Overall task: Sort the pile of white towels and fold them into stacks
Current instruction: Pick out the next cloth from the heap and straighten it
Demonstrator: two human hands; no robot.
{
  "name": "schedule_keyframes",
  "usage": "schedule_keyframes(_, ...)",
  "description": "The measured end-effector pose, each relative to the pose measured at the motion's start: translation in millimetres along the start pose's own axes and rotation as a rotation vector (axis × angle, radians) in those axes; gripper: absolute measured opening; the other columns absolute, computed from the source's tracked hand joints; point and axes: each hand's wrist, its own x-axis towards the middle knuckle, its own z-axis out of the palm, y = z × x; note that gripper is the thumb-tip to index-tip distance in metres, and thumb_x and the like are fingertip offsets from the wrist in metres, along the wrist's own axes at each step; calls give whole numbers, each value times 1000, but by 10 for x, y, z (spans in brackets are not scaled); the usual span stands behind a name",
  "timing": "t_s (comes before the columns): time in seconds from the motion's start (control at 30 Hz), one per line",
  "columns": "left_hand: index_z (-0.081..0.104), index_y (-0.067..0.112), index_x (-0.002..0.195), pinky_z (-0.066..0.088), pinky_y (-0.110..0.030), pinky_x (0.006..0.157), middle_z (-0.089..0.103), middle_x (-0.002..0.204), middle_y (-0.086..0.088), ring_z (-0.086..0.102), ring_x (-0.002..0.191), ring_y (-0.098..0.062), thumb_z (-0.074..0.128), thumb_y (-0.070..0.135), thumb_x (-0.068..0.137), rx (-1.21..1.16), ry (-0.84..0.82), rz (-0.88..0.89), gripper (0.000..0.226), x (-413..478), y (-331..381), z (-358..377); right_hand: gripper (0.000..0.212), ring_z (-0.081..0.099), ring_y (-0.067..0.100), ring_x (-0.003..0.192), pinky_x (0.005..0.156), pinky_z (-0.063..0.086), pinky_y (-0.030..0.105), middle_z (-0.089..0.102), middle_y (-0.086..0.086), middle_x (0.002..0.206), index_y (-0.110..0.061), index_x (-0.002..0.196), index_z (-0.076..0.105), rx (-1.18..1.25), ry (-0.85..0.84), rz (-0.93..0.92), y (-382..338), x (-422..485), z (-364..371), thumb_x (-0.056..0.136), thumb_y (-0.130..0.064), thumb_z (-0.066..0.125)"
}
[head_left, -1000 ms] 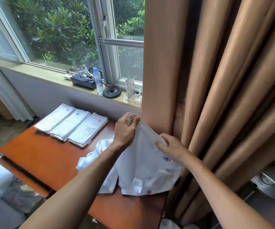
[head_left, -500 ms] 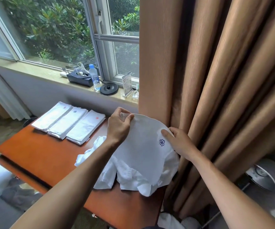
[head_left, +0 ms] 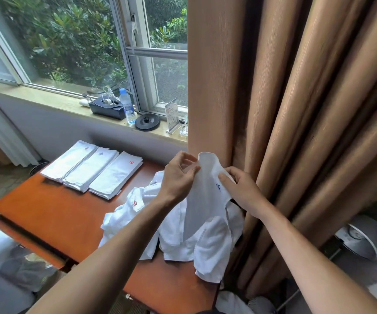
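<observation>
Gripping the towel [head_left: 205, 200] by its top edge, left grip [head_left: 178, 177] and right grip [head_left: 244, 191] are drawing together just above the pile [head_left: 137, 214]; blue emblem [head_left: 218, 186] beside the right grip is likely deciding which of the stacks [head_left: 92, 168], well left.

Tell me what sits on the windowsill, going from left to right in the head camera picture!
Black box with white cables on top → water bottle → round black disc → little sign stand.

Windowsill [head_left: 47, 103] by tan curtain [head_left: 296, 109]
A water bottle [head_left: 126, 107] stands between a black box [head_left: 107, 109] and a round black disc [head_left: 147, 121].
</observation>
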Motion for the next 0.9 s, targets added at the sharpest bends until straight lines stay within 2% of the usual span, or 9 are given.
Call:
schedule_keyframes(0.13, 61, 25, 98, 52, -22, 67, 68, 89, -1, 61, 74, -5, 67, 15, 96, -31, -58, -10, 12, -62, 8, 38, 12, 62, 13, 78, 68, 50, 27, 71, 2, 89, -20, 105, 72, 71, -17, -3, -108, 1, 17, 105, -22, 60)
schedule_keyframes(0.27, 68, 19, 93, 53, -28, 65, 68, 82, -3, 62, 72, -13, 60, 8, 98, -45, -147, -70, 14, -131, -3, 98, 18, 60, 12, 72, 63, 48, 29, 71, 3, 90, -15, 119, 69, 153, -57, 29, -168, -16, 99, 104, -12, 60)
schedule_keyframes(0.37, 74, 16, 105, 59, -39, 78, 76, 88, -12, 72, 80, -27, 60, 11, 98, -119, -189, -194, 16, -180, 9, 140, 26, 69, 9, 75, 60, 53, 24, 76, 3, 102, -17, 125, 66, 182, -53, 30, -190, -50, 135, 100, -9, 67)
schedule_keyframes(0.53, 71, 21, 122, 54, -21, 78, 75, 88, -9, 70, 79, -10, 59, 5, 87, -161, -278, -271, 41, -231, -23, 90, 43, 70, 15, 86, 62, 55, 23, 68, 10, 117, -13, 134, 58, 175, 20, 21, -205, -71, 191, 95, -3, 71)
schedule_keyframes(0.63, 68, 19, 128, 48, -13, 72, 70, 84, -2, 67, 75, -5, 63, 11, 84, -181, -313, -281, 45, -243, -8, 87, 40, 59, 20, 82, 63, 53, 25, 56, 12, 105, -13, 131, 60, 131, 39, 3, -205, -88, 228, 94, -2, 72)
schedule_keyframes(0.7, 69, 19, 129, 49, -12, 72, 69, 94, 0, 67, 78, -2, 66, 21, 79, -206, -318, -272, 50, -235, 24, 93, 39, 57, 14, 78, 62, 52, 21, 52, 6, 99, -15, 128, 61, 130, 42, -13, -226, -95, 234, 94, -2, 71)
schedule_keyframes(0.77, 67, 18, 132, 54, -18, 80, 69, 114, -4, 71, 93, -6, 67, 24, 78, -234, -333, -257, 55, -224, 39, 91, 38, 59, 9, 77, 65, 53, 19, 54, 3, 98, -19, 126, 61, 152, 30, -27, -261, -99, 231, 94, 0, 70)
schedule_keyframes(0.83, 65, 18, 134, 56, -25, 92, 67, 127, -8, 70, 109, -14, 68, 24, 77, -257, -353, -245, 58, -231, 46, 85, 36, 62, 12, 82, 72, 55, 23, 58, 6, 102, -22, 123, 62, 169, 18, -39, -275, -113, 219, 95, 1, 68)
schedule_keyframes(0.9, 64, 25, 130, 55, -24, 92, 63, 131, -7, 68, 110, -12, 67, 21, 75, -265, -351, -234, 56, -251, 61, 75, 32, 65, 13, 85, 75, 56, 24, 62, 10, 105, -17, 123, 64, 202, 9, -33, -282, -132, 193, 98, 4, 61)
